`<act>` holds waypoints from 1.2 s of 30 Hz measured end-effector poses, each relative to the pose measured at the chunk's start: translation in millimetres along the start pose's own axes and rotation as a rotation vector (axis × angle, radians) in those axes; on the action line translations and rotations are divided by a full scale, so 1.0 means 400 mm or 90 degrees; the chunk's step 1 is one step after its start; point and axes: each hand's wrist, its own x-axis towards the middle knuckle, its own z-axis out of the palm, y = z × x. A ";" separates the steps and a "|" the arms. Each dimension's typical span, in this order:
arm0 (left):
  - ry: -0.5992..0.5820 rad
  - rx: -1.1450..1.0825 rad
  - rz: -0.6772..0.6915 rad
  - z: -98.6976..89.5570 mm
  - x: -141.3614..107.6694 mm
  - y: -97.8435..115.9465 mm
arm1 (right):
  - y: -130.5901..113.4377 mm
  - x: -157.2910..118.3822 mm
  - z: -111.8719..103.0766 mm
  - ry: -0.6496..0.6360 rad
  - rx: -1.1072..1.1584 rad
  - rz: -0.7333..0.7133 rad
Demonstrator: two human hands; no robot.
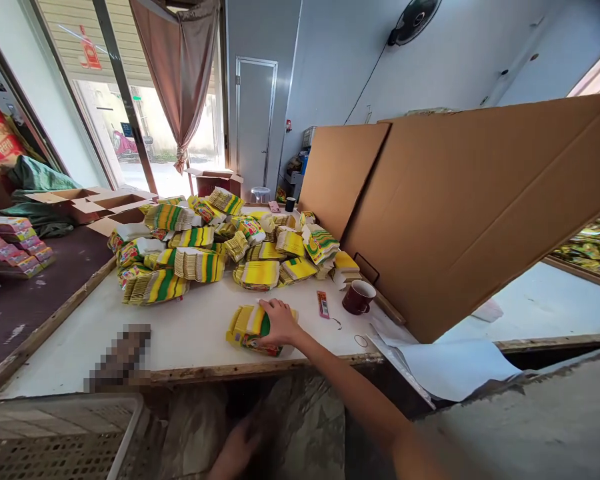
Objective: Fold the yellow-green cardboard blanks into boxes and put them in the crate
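Note:
Near the front edge of the white table, my right hand (279,322) is closed over a stack of yellow and green printed packets (240,324), with its fingers across the top and the thumb at the front. The stack rests on the tabletop. Low in front of the table edge, over the lap area, my left hand (240,445) is smeared by motion, so its fingers cannot be made out. Behind the held stack lies a large heap of similar bundled packets (200,263). A small red packet (323,304) lies to the right of my right hand.
A dark red mug (359,297) stands at the right, beside large cardboard sheets (460,200). White paper sheets (455,367) hang over the table's front edge. A plastic crate (60,433) is at the lower left. A blurred-out patch (123,357) covers part of the tabletop.

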 end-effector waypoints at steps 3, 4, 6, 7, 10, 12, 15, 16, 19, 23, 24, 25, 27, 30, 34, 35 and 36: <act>-0.060 -0.017 0.038 -0.032 -0.069 0.074 | -0.006 -0.026 -0.057 0.101 0.063 0.057; -0.076 -0.055 0.075 -0.045 -0.092 0.111 | -0.011 -0.037 -0.080 0.139 0.111 0.063; -0.056 -0.158 0.153 -0.073 -0.126 0.188 | -0.030 -0.066 -0.121 0.199 0.249 0.045; -0.016 -0.202 0.191 -0.087 -0.137 0.225 | -0.043 -0.084 -0.137 0.211 0.333 0.025; 0.131 -0.320 0.317 -0.118 -0.150 0.302 | -0.099 -0.146 -0.153 0.159 0.582 -0.025; 0.170 -0.399 0.372 -0.127 -0.155 0.324 | -0.144 -0.187 -0.136 0.085 0.701 -0.033; 0.126 -0.439 0.327 -0.123 -0.183 0.336 | -0.207 -0.235 -0.086 0.008 0.743 -0.020; 0.110 -0.433 0.291 -0.119 -0.198 0.340 | -0.226 -0.246 -0.067 0.009 0.734 -0.009; 0.109 -0.470 0.220 -0.110 -0.241 0.356 | -0.267 -0.269 -0.013 0.041 0.726 0.051; 0.084 -0.600 0.189 -0.113 -0.264 0.359 | -0.283 -0.288 0.033 0.016 0.781 0.109; 0.076 -0.628 0.170 -0.118 -0.266 0.352 | -0.280 -0.294 0.035 -0.002 0.800 0.110; 0.067 -0.657 0.148 -0.125 -0.267 0.344 | -0.274 -0.300 0.033 -0.022 0.824 0.104; 0.056 -0.727 0.113 -0.143 -0.268 0.321 | -0.262 -0.311 0.023 -0.060 0.883 0.077; 0.045 -0.821 0.104 -0.170 -0.267 0.285 | -0.254 -0.324 0.006 -0.082 0.964 0.058; -0.016 -0.860 0.138 -0.187 -0.266 0.256 | -0.263 -0.325 0.012 -0.044 0.956 0.123; -0.042 -0.851 0.149 -0.188 -0.266 0.255 | -0.264 -0.324 0.017 -0.032 0.934 0.124; -0.068 -0.836 0.160 -0.189 -0.267 0.256 | -0.265 -0.323 0.023 -0.022 0.913 0.118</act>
